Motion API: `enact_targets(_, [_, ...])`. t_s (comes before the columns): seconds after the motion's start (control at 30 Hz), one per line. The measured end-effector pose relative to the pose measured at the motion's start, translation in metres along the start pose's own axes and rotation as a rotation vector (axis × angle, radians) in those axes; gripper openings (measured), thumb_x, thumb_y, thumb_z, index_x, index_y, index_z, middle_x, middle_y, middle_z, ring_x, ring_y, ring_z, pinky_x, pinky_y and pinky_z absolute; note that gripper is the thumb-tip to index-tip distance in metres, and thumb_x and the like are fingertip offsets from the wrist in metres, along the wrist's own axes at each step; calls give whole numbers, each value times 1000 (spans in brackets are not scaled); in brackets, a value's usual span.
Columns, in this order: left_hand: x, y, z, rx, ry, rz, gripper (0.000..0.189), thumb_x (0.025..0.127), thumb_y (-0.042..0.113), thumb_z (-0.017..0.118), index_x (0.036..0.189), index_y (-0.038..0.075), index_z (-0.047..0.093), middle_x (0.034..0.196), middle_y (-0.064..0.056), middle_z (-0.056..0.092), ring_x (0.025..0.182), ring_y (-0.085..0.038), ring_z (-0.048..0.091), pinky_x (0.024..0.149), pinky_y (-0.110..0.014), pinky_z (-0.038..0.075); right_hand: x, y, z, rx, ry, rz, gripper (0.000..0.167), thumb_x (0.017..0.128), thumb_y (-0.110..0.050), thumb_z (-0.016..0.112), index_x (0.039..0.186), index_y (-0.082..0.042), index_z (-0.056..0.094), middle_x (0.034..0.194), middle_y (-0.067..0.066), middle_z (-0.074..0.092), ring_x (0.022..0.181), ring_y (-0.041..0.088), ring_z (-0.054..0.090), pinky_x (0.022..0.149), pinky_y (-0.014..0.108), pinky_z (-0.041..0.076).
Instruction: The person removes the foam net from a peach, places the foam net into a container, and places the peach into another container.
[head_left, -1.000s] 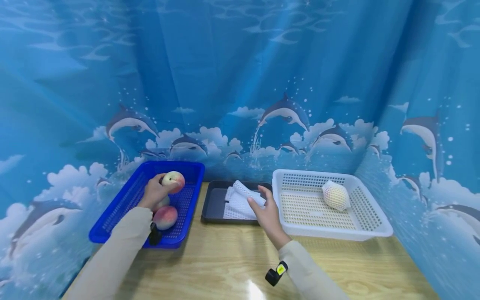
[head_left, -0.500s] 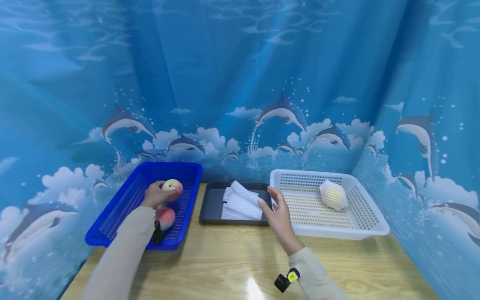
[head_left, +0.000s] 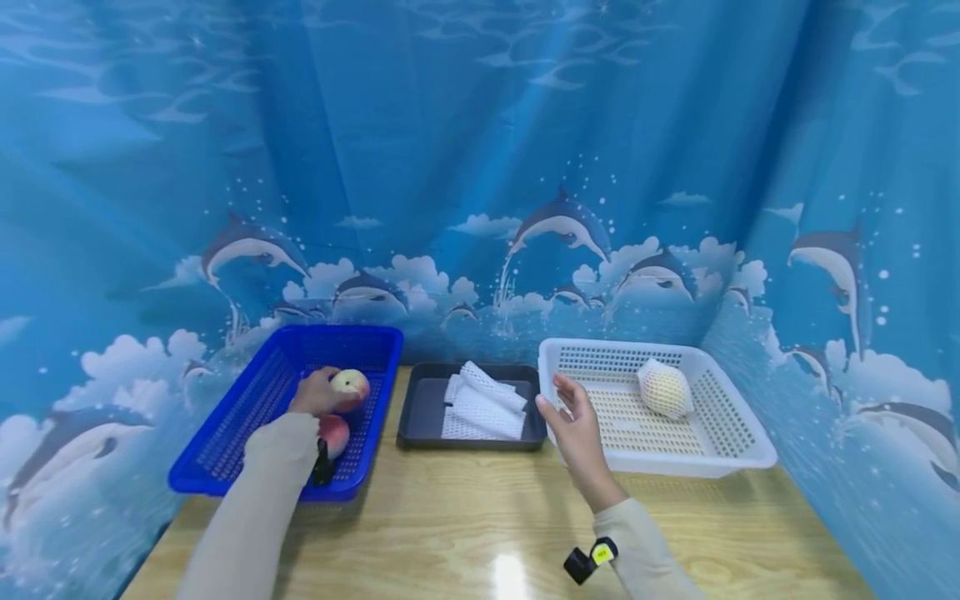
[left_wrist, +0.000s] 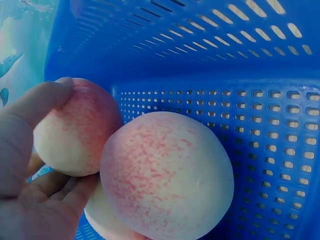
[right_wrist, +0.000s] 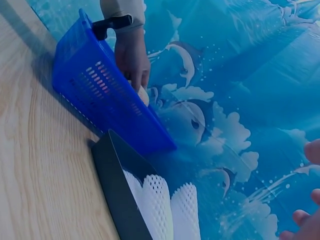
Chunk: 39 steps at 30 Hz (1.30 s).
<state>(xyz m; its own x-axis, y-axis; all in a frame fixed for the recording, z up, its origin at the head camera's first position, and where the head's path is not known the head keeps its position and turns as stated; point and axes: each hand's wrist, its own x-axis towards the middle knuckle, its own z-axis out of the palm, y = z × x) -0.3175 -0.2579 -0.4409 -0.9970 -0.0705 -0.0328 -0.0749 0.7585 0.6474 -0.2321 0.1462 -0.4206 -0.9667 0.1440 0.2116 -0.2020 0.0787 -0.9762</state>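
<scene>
My left hand [head_left: 313, 393] is inside the blue basket [head_left: 225, 433] and grips a peach [head_left: 350, 385]. In the left wrist view the thumb lies across the top of this peach [left_wrist: 75, 132], with fingers beneath it. A second peach [left_wrist: 170, 175] sits close beside it, and part of another peach [left_wrist: 102, 215] shows underneath. My right hand [head_left: 583, 437] holds nothing. It hovers with thumb and fingers apart near the left wall of the white basket [head_left: 738, 454], and its fingertips show at the edge of the right wrist view.
Between the baskets lies a black tray [head_left: 422, 417] with several white foam net sleeves [head_left: 486, 408]. A fruit in a foam net [head_left: 665, 389] rests in the white basket. All stand on a wooden table [head_left: 442, 517] before a blue dolphin curtain [head_left: 420, 150].
My left hand has lowered slightly with the peach in the blue basket. My right hand has moved right, away from the foam sleeves toward the white basket.
</scene>
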Motion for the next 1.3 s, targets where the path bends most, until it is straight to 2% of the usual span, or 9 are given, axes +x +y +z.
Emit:
enact_targets(0.17, [-3,0,1,12,-45,-7,77,80,34,73,133,-12,42,122,-34,54,105,-42,54,88,-52,48,0,1,-11,-44,14,3,55,93,-18,63,140,-2,39,146,17,40,138,33,32,116,49,26])
enact_targets(0.33, [1,-6,4,-5,-58,-3,77,79,38,73,129,-13,45,119,-33,56,104,-41,56,90,-51,48,2,3,-24,-72,31,36,58,93,-24,63,141,-5,37,147,13,38,139,30,31,116,45,27])
enact_targets(0.4, [3,-9,5,-26,-88,-13,72,80,38,73,125,-13,49,116,-31,58,102,-40,57,89,-50,49,3,5,-28,-78,34,44,60,93,-26,64,142,-4,37,148,13,38,140,30,30,116,44,28])
enact_targets(0.57, [6,-11,7,-6,-113,26,60,82,33,72,116,-14,57,114,-31,61,105,-43,58,91,-48,50,5,9,-38,-97,39,60,64,92,-31,64,143,-5,35,149,12,36,140,29,29,116,45,29])
enact_targets(0.7, [4,-7,6,26,-114,65,59,81,31,72,114,-16,58,115,-33,60,105,-44,58,88,-49,52,5,10,-44,-94,44,67,63,93,-30,63,143,-6,35,150,12,35,141,30,28,115,46,29])
enact_targets(1.07, [2,-2,5,34,-155,12,61,85,33,70,119,-15,55,119,-33,58,110,-45,55,93,-50,49,9,11,-58,-178,77,88,65,93,-31,63,145,-4,33,150,15,33,140,31,28,117,46,25])
enact_targets(1.3, [6,-4,7,62,-137,35,61,83,31,71,120,-16,55,121,-34,56,111,-47,54,92,-51,49,10,11,-68,-193,95,62,62,93,-24,63,143,-1,34,149,17,34,140,35,27,117,47,25])
